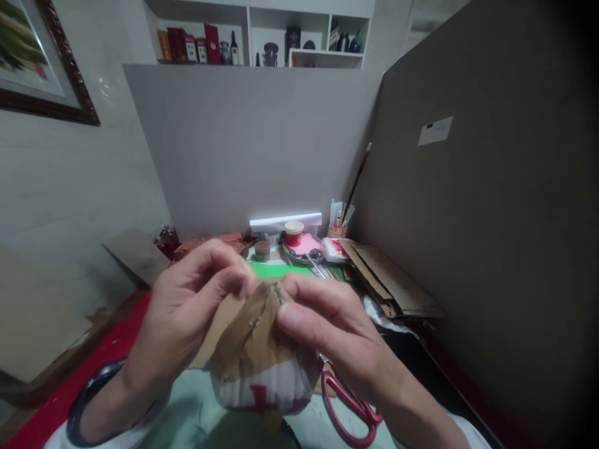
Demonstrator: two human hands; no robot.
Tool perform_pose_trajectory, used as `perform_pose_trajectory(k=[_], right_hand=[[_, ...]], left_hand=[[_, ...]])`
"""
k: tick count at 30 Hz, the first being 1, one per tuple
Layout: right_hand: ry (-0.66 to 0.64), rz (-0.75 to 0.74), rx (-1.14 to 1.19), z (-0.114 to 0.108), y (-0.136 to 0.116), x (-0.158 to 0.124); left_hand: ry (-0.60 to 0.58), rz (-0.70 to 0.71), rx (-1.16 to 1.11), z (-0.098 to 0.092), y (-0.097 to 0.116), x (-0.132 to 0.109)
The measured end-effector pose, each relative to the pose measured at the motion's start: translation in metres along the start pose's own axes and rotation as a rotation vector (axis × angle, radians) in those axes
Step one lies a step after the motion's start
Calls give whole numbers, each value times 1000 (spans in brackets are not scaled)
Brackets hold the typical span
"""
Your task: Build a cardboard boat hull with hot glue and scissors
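Both hands hold a rounded object close to the camera; brown paper pieces cover its top and white with a red mark shows at its base. My left hand pinches the brown paper at the upper left of a seam. My right hand presses its thumb and fingers on the paper at the right of the seam. A dark bangle circles my left wrist.
Red-handled scissors lie under my right wrist. Behind are a green mat, a red paper cup, a small jar, a brush holder and stacked cardboard. Grey partitions enclose the desk; shelves hang above.
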State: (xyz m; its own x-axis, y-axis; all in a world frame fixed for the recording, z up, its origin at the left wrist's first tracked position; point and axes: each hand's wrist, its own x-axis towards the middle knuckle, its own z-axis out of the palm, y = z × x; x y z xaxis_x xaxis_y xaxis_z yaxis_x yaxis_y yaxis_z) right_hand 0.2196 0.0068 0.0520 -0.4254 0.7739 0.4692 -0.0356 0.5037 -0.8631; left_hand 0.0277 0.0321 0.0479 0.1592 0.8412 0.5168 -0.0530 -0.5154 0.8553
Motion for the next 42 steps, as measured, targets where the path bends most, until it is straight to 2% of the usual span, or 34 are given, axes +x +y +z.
perform_pose_trajectory(k=[4,10,15,19,23,27,33,38,42], right_hand=[[28,-26,26,-1,2,1],[34,-28,17,-4,4,2],[36,-28,-5,-2,4,2],[42,-34,-77,-1,4,2],[-1,-41,-91,1,2,1],[12,-115,-188,6,-4,-1],[-5,-204,-176,12,-6,-2],[-21,-148,-228,8,1,0],[-21,-78,-240,4,3,2]], left_hand=[[-69,-44,-16,1,3,1],[-8,-54,10,0,11,-7],[-244,-111,32,-1,12,-9],[-216,-170,37,-2,13,-9],[-282,-216,-24,-7,10,-9],[-264,-237,-7,-9,8,-16],[-263,-132,56,-8,12,-22],[-273,-89,177,-8,12,-10],[-317,-149,81,-9,9,-4]])
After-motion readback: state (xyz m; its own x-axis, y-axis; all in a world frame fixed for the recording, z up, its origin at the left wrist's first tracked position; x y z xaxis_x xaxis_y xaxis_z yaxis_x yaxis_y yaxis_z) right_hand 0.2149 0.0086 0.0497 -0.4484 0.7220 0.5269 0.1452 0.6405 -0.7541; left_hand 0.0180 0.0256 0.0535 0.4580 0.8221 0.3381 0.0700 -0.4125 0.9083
